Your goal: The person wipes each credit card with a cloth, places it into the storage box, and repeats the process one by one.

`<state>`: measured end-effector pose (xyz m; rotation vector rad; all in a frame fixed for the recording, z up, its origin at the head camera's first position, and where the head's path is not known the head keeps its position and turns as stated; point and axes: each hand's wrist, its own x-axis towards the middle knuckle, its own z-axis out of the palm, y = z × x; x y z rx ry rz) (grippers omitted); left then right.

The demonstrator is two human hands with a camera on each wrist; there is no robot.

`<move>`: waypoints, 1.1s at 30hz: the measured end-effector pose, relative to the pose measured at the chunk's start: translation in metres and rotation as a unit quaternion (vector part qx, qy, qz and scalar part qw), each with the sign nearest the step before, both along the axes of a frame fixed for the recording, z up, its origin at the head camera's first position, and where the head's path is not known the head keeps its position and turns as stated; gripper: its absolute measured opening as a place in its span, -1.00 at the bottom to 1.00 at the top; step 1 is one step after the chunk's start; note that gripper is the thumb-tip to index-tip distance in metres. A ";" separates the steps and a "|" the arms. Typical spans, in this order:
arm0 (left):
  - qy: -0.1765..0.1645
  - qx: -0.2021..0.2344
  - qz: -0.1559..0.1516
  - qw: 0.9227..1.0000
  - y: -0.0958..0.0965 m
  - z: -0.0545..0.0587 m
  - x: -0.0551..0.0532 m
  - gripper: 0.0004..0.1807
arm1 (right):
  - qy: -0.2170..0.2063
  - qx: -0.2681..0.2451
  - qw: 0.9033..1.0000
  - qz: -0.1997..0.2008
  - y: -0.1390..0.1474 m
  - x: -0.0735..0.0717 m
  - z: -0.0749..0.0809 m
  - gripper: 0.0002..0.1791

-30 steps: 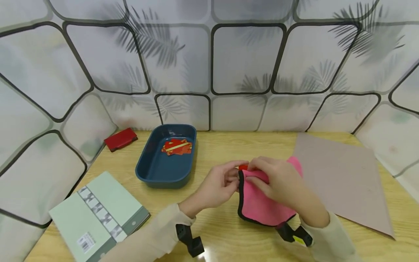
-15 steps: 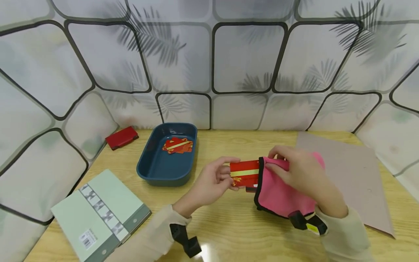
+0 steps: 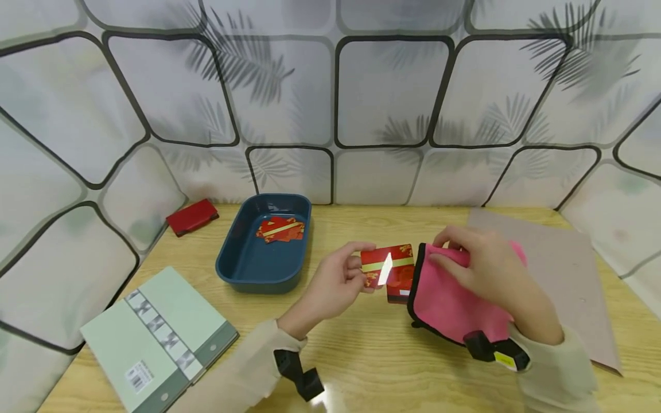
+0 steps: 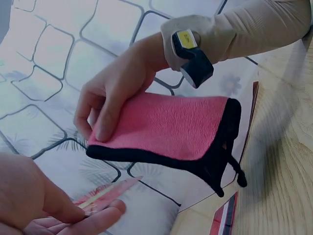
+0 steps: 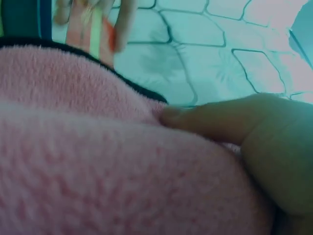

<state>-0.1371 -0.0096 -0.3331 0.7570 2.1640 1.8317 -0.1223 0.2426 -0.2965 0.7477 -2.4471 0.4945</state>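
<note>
My left hand (image 3: 330,284) pinches a red card (image 3: 400,256) with a gold stripe, held just left of the pouch's mouth. A bright glare crosses its face. My right hand (image 3: 482,269) grips the upper edge of a pink fleecy pouch (image 3: 454,307) with black trim. Partly beneath the held card, another red card (image 3: 399,296) lies on the table by the black-edged opening. In the left wrist view the held card (image 4: 105,193) is seen nearly edge-on. A short black cord (image 4: 238,174) hangs from the pouch's trim. The pouch's inside is hidden.
A dark blue tray (image 3: 227,241) stands back left, with several red cards (image 3: 280,230) in it. Behind it to the left lies a red wallet-like case (image 3: 192,217). A pale green binder (image 3: 160,338) is front left, and a grey-brown board (image 3: 542,281) lies at right.
The red card has come out of the pouch in my left hand. My right hand and the pouch have shifted right. The other red card has come into view at the opening.
</note>
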 end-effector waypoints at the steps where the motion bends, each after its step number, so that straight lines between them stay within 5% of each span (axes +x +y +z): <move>1: 0.001 0.000 0.004 1.000 0.001 0.000 -0.001 -0.46 | -0.006 0.000 1.000 0.006 -0.001 0.001 0.001 -0.72; 12: 0.005 0.026 -0.066 0.997 0.007 -0.003 -0.001 -0.46 | -0.053 -0.012 0.995 0.081 -0.032 0.002 -0.007 -0.79; 21: 0.016 -0.006 -0.124 0.992 0.007 -0.004 -0.001 -0.51 | -0.008 -0.023 0.992 0.123 -0.041 -0.002 -0.018 -0.75; 27: 0.010 0.001 -0.125 0.992 0.008 -0.005 -0.003 -0.52 | -0.012 -0.019 0.995 0.099 -0.041 -0.002 -0.017 -0.76; 33: -0.022 0.017 -0.082 0.996 0.014 -0.013 -0.003 -0.49 | -0.004 -0.013 0.998 0.067 -0.035 -0.003 -0.018 -0.73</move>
